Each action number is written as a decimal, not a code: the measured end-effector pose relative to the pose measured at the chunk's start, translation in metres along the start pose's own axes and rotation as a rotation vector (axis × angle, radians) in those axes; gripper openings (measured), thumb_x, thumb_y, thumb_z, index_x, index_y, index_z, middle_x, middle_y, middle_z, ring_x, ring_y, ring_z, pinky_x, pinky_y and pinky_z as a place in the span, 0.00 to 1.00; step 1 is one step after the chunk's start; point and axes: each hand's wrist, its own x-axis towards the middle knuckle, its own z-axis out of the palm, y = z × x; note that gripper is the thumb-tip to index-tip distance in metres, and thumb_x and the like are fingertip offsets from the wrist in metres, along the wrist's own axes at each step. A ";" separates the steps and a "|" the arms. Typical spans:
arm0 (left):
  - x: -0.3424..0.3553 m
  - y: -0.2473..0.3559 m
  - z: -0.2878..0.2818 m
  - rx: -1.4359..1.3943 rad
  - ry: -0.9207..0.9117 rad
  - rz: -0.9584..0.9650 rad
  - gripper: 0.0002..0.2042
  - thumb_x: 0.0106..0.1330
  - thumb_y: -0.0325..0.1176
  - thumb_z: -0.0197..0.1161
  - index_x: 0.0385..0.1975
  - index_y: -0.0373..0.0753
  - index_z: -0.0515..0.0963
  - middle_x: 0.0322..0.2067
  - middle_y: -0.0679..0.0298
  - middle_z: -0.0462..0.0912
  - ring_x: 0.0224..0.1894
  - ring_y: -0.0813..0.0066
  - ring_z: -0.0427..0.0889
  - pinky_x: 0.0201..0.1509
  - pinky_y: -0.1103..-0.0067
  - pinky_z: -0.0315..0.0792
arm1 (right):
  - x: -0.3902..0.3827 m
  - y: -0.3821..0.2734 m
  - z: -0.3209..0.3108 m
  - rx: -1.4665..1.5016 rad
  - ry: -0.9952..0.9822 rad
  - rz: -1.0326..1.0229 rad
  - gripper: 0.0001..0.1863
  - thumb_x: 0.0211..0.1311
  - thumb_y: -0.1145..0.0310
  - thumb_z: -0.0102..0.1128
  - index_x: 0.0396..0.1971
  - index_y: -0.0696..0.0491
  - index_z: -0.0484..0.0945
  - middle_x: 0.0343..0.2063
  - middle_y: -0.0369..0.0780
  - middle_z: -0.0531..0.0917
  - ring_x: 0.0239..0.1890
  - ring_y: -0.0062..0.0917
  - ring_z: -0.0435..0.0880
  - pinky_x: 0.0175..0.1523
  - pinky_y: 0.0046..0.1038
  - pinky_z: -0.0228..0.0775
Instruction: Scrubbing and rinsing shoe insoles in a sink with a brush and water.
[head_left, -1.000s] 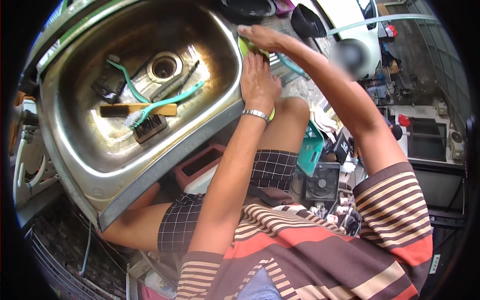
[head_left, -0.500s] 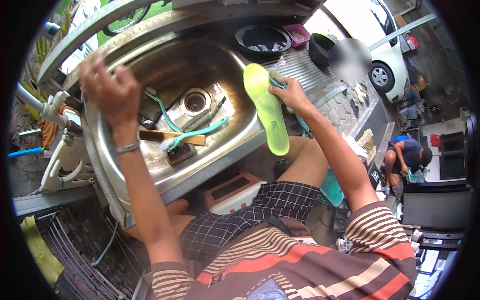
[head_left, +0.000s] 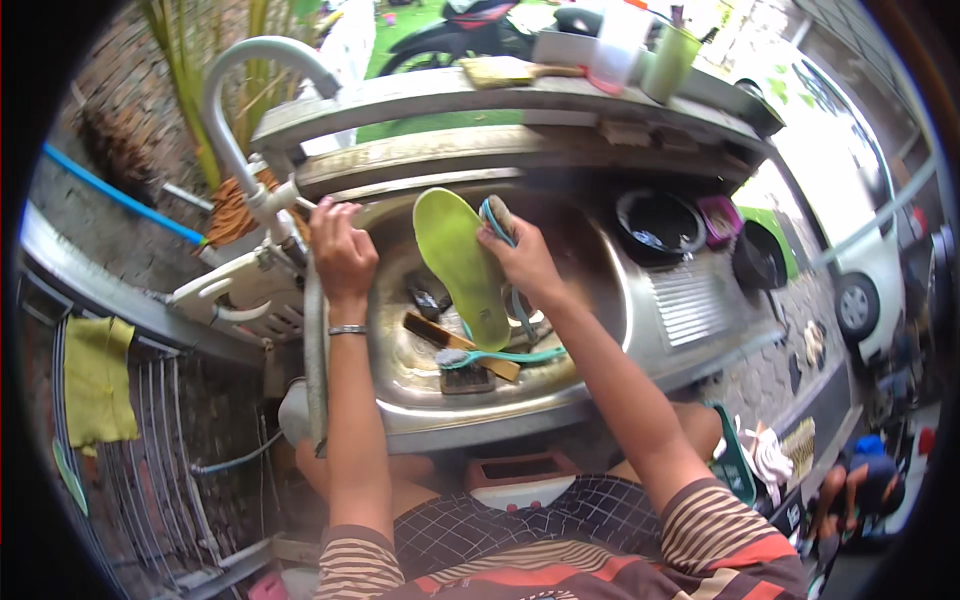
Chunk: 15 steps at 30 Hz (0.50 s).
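Note:
My left hand (head_left: 342, 248) is at the tap (head_left: 245, 180) on the sink's left side, its curled fingers on the small tap lever (head_left: 304, 203). My right hand (head_left: 522, 262) grips a yellow-green shoe insole (head_left: 458, 262) together with a blue-handled scrub brush (head_left: 497, 215), over the basin. Below the insole lie a turquoise-handled brush (head_left: 520, 356), a wooden brush (head_left: 437, 331) and a dark-bristled brush (head_left: 467, 379). The insole hides part of the basin and the drain.
The steel sink (head_left: 600, 385) has a ribbed drainboard (head_left: 690, 305) at right, with a black tub (head_left: 660, 228), a pink container (head_left: 720, 219) and a dark bucket (head_left: 760, 255). A ledge (head_left: 420, 100) behind carries a brush and bottles. Another person (head_left: 855, 490) crouches far right.
My left hand has come to the tap lever. My right hand has brought the insole and brush from the sink's front edge to over the basin. The view has swung left and up.

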 end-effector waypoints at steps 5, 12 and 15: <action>-0.011 -0.025 0.004 0.000 -0.106 -0.060 0.14 0.60 0.21 0.52 0.41 0.36 0.83 0.45 0.51 0.84 0.62 0.52 0.76 0.70 0.61 0.69 | 0.003 0.020 0.038 0.238 -0.004 0.111 0.09 0.72 0.66 0.67 0.42 0.56 0.81 0.36 0.29 0.82 0.40 0.12 0.76 0.50 0.21 0.70; -0.005 -0.018 0.001 -0.057 -0.078 -0.087 0.13 0.60 0.22 0.52 0.36 0.35 0.84 0.42 0.51 0.85 0.58 0.52 0.79 0.67 0.62 0.71 | 0.003 0.040 0.043 0.185 -0.062 0.059 0.09 0.70 0.69 0.68 0.42 0.59 0.82 0.34 0.31 0.85 0.39 0.12 0.78 0.49 0.22 0.74; -0.003 -0.017 0.001 -0.090 -0.033 -0.100 0.14 0.60 0.22 0.51 0.38 0.36 0.85 0.41 0.54 0.86 0.56 0.54 0.81 0.66 0.64 0.72 | 0.005 0.040 0.044 0.206 -0.060 0.068 0.10 0.70 0.69 0.68 0.43 0.60 0.82 0.34 0.32 0.86 0.39 0.13 0.79 0.49 0.23 0.74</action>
